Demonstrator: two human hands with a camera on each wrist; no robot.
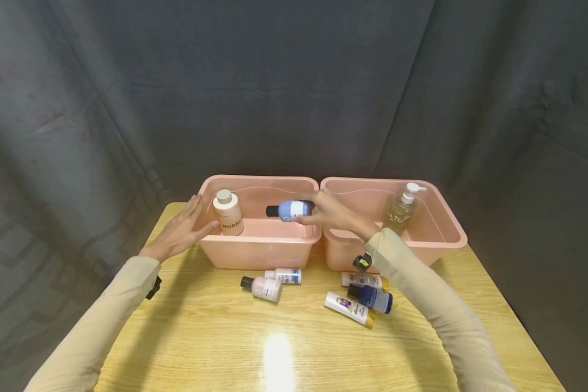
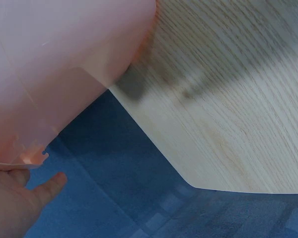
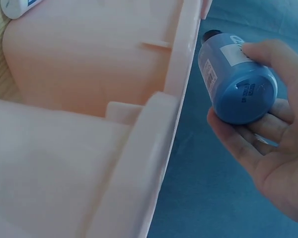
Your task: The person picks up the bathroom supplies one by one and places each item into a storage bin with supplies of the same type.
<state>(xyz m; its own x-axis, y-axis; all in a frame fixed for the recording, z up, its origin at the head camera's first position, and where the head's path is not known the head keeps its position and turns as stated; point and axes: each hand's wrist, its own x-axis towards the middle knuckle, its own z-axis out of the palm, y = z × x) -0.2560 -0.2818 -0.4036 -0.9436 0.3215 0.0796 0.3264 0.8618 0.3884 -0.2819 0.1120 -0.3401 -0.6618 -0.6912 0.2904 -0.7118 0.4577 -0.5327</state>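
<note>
A small blue bottle [image 1: 291, 210] with a black cap lies sideways in the grip of my right hand [image 1: 330, 211], over the left pink bin [image 1: 255, 251]. In the right wrist view, the thumb presses the label side of the blue bottle [image 3: 236, 82] and the fingers support it from below, its base toward the camera. My left hand [image 1: 182, 228] rests at the left end of that bin, fingers straight along the outside and thumb over the front rim. Inside stands a white bottle [image 1: 229, 215] marked MURRA, close to the left thumb.
The right pink bin [image 1: 436, 251] holds a clear pump bottle [image 1: 399, 213]. On the table [image 1: 215, 337] lie a pale pink bottle [image 1: 267, 289], a small white bottle [image 1: 290, 276], two white tubes with yellow caps [image 1: 345, 306] and a dark blue bottle [image 1: 376, 299].
</note>
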